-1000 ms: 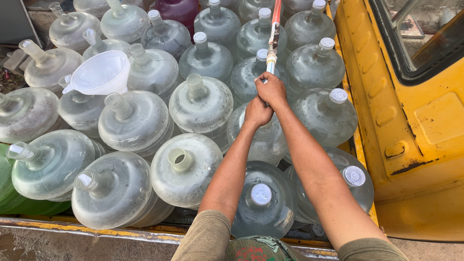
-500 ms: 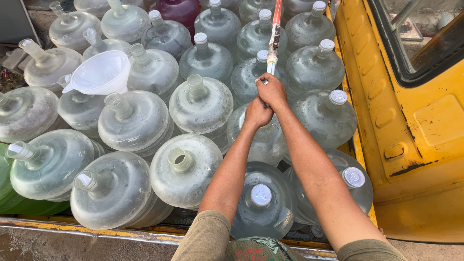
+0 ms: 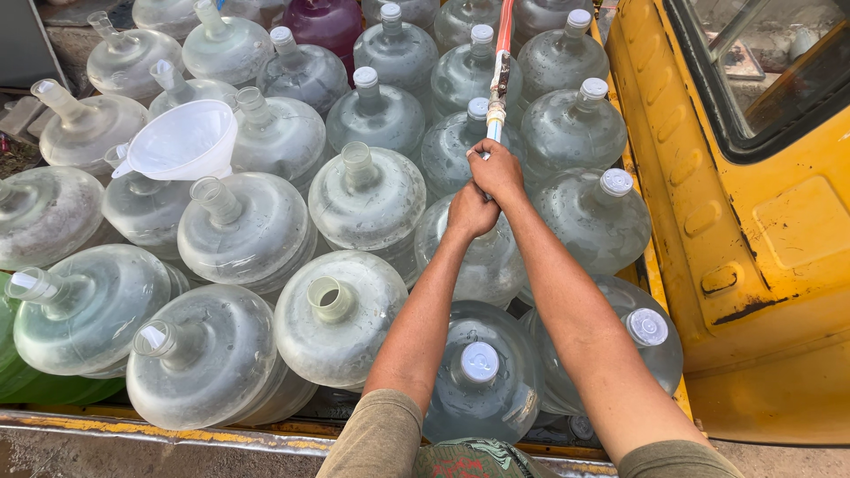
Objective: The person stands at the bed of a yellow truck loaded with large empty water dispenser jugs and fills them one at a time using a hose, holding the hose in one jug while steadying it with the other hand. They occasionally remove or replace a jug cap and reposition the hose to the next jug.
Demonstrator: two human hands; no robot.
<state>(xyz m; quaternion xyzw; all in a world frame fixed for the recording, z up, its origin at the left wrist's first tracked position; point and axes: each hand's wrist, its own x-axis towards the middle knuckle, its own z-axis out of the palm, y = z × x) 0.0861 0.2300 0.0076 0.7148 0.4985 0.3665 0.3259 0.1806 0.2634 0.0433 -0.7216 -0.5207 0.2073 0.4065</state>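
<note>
Big clear water jugs crowd a truck bed beside a yellow cab.

A white funnel (image 3: pixel 181 140) sits in the neck of an open jug on the left. Near the front, an uncapped jug (image 3: pixel 341 317) stands upright with its mouth open, and another open jug (image 3: pixel 205 354) leans just beside it toward the left. A capped jug (image 3: pixel 478 381) stands at the near edge, with a second capped jug (image 3: pixel 645 341) to its right against the yellow cab wall (image 3: pixel 753 257). A dark purple jug (image 3: pixel 329 25) stands out in the far row. A green jug (image 3: pixel 13 372) peeks in at the left edge.
</note>
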